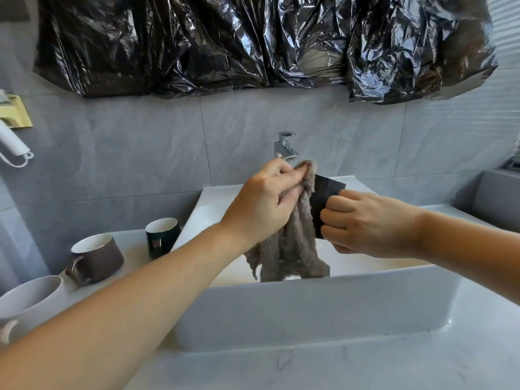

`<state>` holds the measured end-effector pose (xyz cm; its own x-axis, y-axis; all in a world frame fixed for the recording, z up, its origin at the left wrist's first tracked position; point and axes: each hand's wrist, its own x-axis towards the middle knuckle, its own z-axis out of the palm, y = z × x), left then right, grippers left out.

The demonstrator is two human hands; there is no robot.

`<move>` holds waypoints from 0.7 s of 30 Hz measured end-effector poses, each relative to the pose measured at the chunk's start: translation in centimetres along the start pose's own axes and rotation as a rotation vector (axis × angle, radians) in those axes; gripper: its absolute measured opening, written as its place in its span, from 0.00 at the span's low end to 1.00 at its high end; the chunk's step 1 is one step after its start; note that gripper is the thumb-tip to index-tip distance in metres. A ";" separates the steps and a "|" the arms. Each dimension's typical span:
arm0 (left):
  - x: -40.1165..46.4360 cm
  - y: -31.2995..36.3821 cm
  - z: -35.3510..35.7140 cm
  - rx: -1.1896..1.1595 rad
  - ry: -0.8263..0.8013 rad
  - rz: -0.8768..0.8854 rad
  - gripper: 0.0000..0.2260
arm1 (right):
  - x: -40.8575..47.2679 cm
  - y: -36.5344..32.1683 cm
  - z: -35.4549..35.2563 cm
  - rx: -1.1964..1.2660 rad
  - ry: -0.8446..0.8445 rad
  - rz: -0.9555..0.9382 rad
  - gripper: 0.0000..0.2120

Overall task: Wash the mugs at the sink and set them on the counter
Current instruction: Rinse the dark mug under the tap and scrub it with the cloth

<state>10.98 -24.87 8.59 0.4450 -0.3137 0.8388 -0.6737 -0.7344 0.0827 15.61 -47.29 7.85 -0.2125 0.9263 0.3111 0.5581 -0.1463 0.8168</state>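
**Hands at basin: black mug being wiped with cloth**

Hands are both engaged above the sink (pixel 309 305). Left to right: three mugs are stood on the worktop (pixel 365 370) left of the basin, a white mug (pixel 31 298) nearest, a brown mug (pixel 97 253) behind it, a dark green mug (pixel 161 236) just beside the basin wall; whether these are washed cannot be told. The left hand (pixel 261 204) is pinched round the top of a grey cloth (pixel 289 237), the rest being left to hang into the basin, probably so drips are caught. The right hand (pixel 365 220) is curled round a black mug (pixel 326 201), held over the basin under the tap (pixel 285 146), with the cloth touching its side. No running water can be made out. Judged step: wiping the mug, not yet set down.
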 end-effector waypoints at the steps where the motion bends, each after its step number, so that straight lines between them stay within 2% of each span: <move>1: -1.4 0.0 0.2 0.005 -0.019 0.008 0.13 | -0.2 0.2 -0.1 -0.009 -0.002 0.000 0.11; 4: -4.8 0.0 0.5 -0.012 -0.048 -0.063 0.11 | -0.9 0.5 -0.3 -0.024 0.002 0.055 0.10; 8: -0.9 0.4 0.8 -0.079 0.121 -0.220 0.09 | 0.4 -0.7 0.2 -0.004 0.028 0.024 0.11; 10: 0.7 0.5 0.5 -0.098 0.138 -0.248 0.09 | 0.9 -0.7 0.2 0.002 0.041 -0.005 0.11; 16: -2.5 -1.7 0.2 -0.091 -0.141 -0.352 0.09 | -0.1 -0.6 0.8 -0.049 0.007 0.003 0.11; 21: 1.2 -1.3 0.4 -0.166 0.035 -0.435 0.10 | 1.1 -1.4 1.2 -0.024 0.033 0.015 0.11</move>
<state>12.61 -24.53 9.28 0.6889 0.0244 0.7245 -0.5158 -0.6858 0.5135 15.60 -45.64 6.47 -0.2309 0.9121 0.3388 0.5420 -0.1686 0.8233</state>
